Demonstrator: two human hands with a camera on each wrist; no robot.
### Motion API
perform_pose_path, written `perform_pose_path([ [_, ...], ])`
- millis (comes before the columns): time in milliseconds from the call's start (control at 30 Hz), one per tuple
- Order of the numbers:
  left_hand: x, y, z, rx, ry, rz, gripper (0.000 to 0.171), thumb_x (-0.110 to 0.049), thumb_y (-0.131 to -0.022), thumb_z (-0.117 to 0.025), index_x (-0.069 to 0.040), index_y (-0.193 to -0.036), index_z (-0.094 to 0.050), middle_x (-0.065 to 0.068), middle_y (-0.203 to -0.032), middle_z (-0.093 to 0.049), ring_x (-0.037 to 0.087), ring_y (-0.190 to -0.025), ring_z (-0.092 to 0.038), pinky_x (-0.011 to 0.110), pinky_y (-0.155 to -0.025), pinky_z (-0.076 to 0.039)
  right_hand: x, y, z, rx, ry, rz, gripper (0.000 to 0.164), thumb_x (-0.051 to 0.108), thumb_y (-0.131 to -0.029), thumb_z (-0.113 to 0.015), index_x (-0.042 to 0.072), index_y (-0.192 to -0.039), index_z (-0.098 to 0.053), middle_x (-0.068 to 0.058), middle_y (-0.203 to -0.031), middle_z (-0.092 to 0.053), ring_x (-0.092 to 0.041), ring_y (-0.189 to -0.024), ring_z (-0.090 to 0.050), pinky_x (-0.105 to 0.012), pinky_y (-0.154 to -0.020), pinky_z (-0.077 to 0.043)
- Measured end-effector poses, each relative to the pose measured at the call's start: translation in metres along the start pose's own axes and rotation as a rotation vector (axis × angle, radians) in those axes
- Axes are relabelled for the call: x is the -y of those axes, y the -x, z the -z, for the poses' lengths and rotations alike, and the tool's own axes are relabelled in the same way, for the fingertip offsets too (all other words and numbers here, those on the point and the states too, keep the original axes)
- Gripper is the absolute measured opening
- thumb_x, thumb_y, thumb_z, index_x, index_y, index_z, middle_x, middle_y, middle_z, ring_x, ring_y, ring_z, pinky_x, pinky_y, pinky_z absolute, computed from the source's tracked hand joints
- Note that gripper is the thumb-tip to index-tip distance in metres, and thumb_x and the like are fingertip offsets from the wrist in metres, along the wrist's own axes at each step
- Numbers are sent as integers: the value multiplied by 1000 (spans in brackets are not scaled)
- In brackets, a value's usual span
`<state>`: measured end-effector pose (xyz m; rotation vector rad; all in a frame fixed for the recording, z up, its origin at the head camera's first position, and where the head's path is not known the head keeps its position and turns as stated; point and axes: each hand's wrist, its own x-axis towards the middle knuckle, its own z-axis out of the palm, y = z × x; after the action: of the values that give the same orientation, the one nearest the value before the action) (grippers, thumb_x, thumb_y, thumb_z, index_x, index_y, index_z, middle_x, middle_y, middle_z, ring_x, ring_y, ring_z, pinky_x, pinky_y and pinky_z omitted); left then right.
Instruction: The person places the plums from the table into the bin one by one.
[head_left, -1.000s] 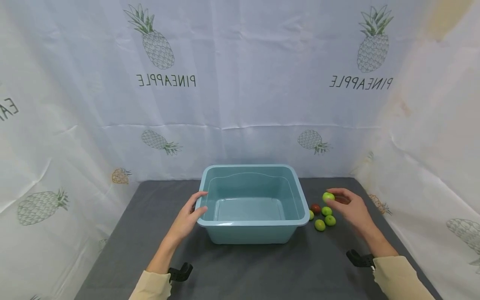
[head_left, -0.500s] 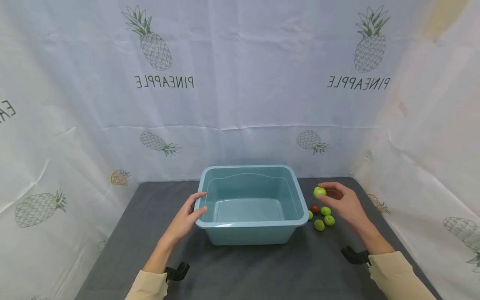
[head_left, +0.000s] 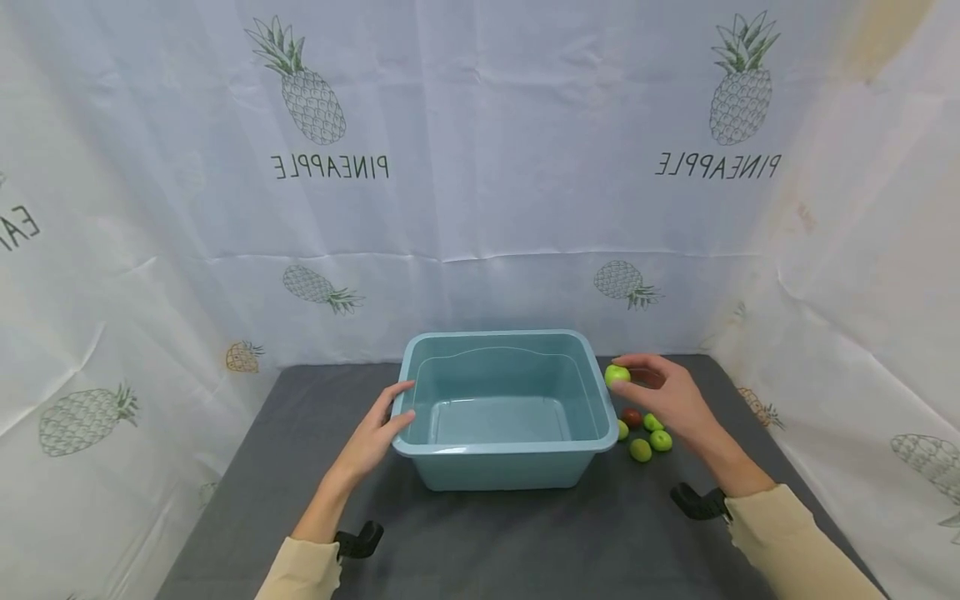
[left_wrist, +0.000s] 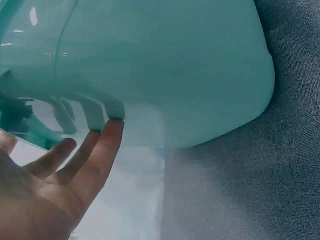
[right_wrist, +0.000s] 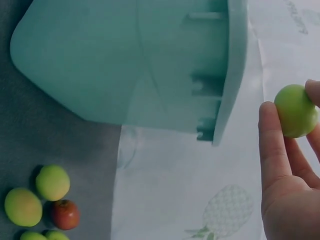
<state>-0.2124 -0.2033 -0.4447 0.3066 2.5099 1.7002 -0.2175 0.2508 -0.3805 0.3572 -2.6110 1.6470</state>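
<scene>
A light blue plastic basin (head_left: 498,467) stands upright in the middle of the dark table, and its inside holds nothing. My left hand (head_left: 375,429) grips its left rim. In the left wrist view, fingertips (left_wrist: 116,121) of that hand touch the basin's outer wall. Beside the far right part of the rim, my right hand (head_left: 671,392) pinches a small round green fruit (right_wrist: 295,111) between thumb and fingers, raised above the table. Several more green fruits (head_left: 661,441) and one reddish fruit (head_left: 632,417) lie on the table to the basin's right, below the right hand.
A dark grey cloth (head_left: 495,542) covers the table. White curtains (head_left: 480,183) with pineapple prints hang close behind it and along both sides. The basin's right rim (right_wrist: 235,65) stands between the held fruit and the basin's inside.
My right hand has moved left with the green fruit, from above the far right of the table to the basin's right rim. The left hand has stayed on the rim.
</scene>
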Motion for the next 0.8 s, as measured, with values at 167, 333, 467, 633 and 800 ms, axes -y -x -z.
perform_pose_path([
  [167, 3, 1, -1, 6, 23, 5, 54, -36, -107, -51, -21, -155, -32, 14, -168, -13, 40, -152, -19, 63, -111, -29, 11, -7, -6, 23, -15, 13, 47, 29, -98, -71, 4, -136, -58, -16, -139, -57, -37, -132, -52, -56, -101, -44],
  [333, 2, 0, -1, -6, 21, 3, 52, -35, -107, -52, -22, -154, -33, 14, -168, -13, 38, -153, -15, 64, -112, -27, 24, -15, -11, 23, 1, 26, 47, 30, -97, -72, 5, -134, -60, -16, -139, -56, -37, -132, -52, -57, -101, -44],
  [467, 2, 0, -3, -23, 21, -8, 52, -31, -108, -51, -20, -155, -32, 14, -168, -13, 38, -154, -14, 65, -113, -25, 35, -21, -16, 31, -15, 25, 48, 30, -96, -72, 5, -134, -59, -15, -140, -55, -35, -132, -52, -55, -100, -46],
  [633, 5, 2, -4, -41, 20, -4, 51, -28, -108, -52, -20, -155, -34, 15, -167, -16, 39, -153, -16, 65, -113, -25, 44, -28, -22, 52, -25, 52, 46, 29, -96, -73, 6, -134, -60, -14, -137, -58, -33, -131, -54, -53, -99, -47],
  [800, 7, 1, -5, -65, 19, -11, 49, -30, -107, -52, -23, -153, -38, 12, -167, -20, 37, -153, -18, 65, -112, -27, 54, -40, -29, 70, -32, 92, 43, 29, -95, -74, 10, -131, -62, -9, -136, -59, -28, -130, -55, -49, -96, -48],
])
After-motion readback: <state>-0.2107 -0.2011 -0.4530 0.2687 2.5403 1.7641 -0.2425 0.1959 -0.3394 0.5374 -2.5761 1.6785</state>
